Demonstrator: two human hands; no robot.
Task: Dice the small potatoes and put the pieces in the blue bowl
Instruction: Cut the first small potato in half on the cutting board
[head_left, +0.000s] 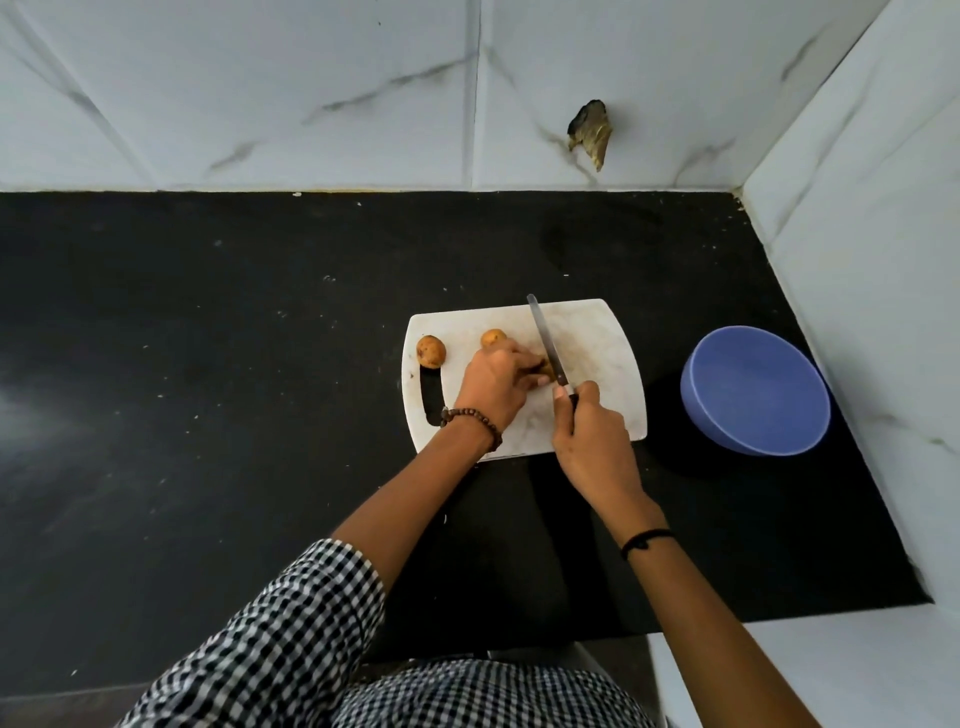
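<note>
A white cutting board lies on the black counter. My left hand presses a small potato onto the board; the fingers hide most of it. My right hand grips the handle of a knife, whose blade lies right against that potato's right side, tip pointing away from me. Two whole small potatoes rest on the board: one at its left end by the handle slot, one just behind my left hand. The blue bowl stands to the right of the board and looks to hold nothing.
The black counter ends at white marble-look wall tiles at the back and at a tiled side wall close behind the bowl. A broken hole shows in the back wall. The counter's front edge runs near my checked shirt.
</note>
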